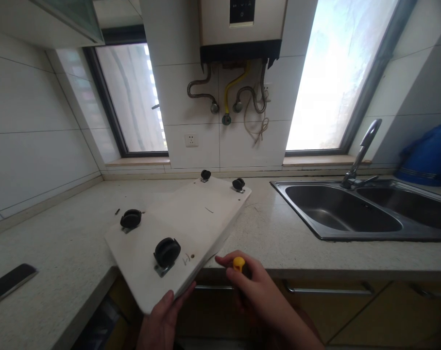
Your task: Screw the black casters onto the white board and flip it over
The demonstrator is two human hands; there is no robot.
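Note:
A white board (186,216) lies aslant on the countertop, its near corner sticking out past the front edge. Black casters (167,253) stand wheels-up near its corners on metal plates. My left hand (164,316) grips the near edge of the board, thumb on top and fingers along the side. In my right hand (255,284), just right of the board, is a screwdriver (238,264) with a yellow-ended handle. Its shaft is hidden, and it does not touch any caster. A small hole (192,256) and a pencil mark show beside the nearest caster.
To the right is a double steel sink (296,216) with a tap (364,146). A blue object (428,150) stands behind it. A dark flat strip (11,282) lies at the left. Drawer handles (328,290) run below the counter (271,253). A water heater (220,29) hangs above.

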